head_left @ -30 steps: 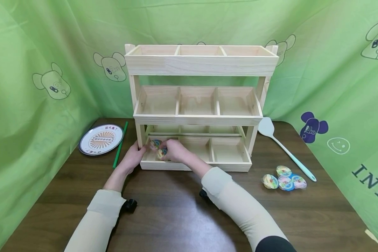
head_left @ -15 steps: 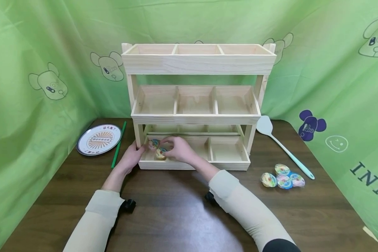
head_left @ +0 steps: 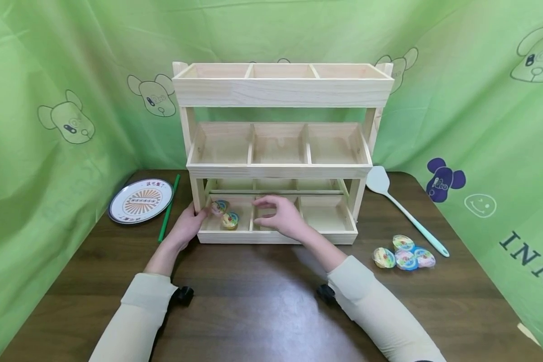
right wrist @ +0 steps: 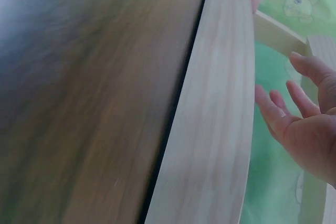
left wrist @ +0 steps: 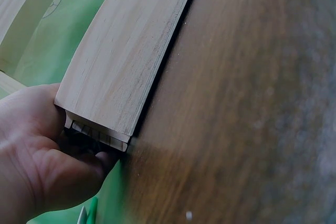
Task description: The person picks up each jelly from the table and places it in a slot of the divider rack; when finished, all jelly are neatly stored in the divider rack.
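Note:
A three-tier wooden rack (head_left: pixel 271 93) with divided trays stands on the table. My left hand (head_left: pixel 187 226) grips the left end of its bottom tray; in the left wrist view that hand (left wrist: pixel 50 150) bends around the front board's end, with some fingers hidden. Two small jelly cups with printed lids, one pinkish (head_left: pixel 219 207) and one yellow (head_left: pixel 230 220), lie in the bottom tray's left compartment. My right hand (head_left: pixel 282 216) hovers over the middle compartment, thumb and fingers spread apart, holding nothing. The right wrist view shows this hand (right wrist: pixel 310 124) above the front board (right wrist: pixel 210 103).
Several more jelly cups (head_left: pixel 406 259) sit in a cluster on the table (head_left: pixel 253 301) at right. Behind them lies a pale spatula (head_left: pixel 409 213). At left are a printed plate (head_left: pixel 140 201) and a green stick (head_left: pixel 168 211). Green cloth (head_left: pixel 90 60) surrounds the table's back and sides.
My right hand has let go of the yellow jelly cup in the left compartment and moved right, its fingers parting. The left hand has stayed at the rack's end. The head view shifted slightly.

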Demonstrator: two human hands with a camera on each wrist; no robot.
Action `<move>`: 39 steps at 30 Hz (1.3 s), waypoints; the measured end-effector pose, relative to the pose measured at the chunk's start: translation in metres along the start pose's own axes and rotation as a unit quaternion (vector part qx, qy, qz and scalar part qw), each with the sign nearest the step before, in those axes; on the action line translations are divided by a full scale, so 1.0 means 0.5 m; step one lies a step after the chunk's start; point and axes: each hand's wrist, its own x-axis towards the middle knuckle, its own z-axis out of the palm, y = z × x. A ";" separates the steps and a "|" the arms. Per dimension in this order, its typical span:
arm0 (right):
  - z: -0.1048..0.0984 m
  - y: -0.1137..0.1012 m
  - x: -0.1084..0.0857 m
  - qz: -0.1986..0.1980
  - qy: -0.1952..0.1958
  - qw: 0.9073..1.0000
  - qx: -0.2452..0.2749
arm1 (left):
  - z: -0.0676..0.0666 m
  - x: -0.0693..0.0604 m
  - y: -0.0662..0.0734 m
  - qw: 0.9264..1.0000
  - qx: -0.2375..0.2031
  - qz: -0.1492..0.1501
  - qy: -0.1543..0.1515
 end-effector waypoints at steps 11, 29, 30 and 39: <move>-0.049 0.013 -0.072 -0.025 0.017 0.999 0.035 | -0.001 0.000 -0.001 1.000 0.007 0.003 -0.003; -0.152 0.038 -0.187 0.011 0.054 0.998 0.023 | 0.000 -0.001 -0.002 1.000 0.013 -0.002 -0.003; -0.159 0.041 -0.194 0.013 0.056 0.998 0.017 | 0.000 -0.001 -0.002 1.000 0.013 -0.002 -0.003; -0.214 0.063 -0.253 0.043 0.078 0.996 -0.017 | 0.000 0.002 -0.003 1.000 0.017 -0.004 0.001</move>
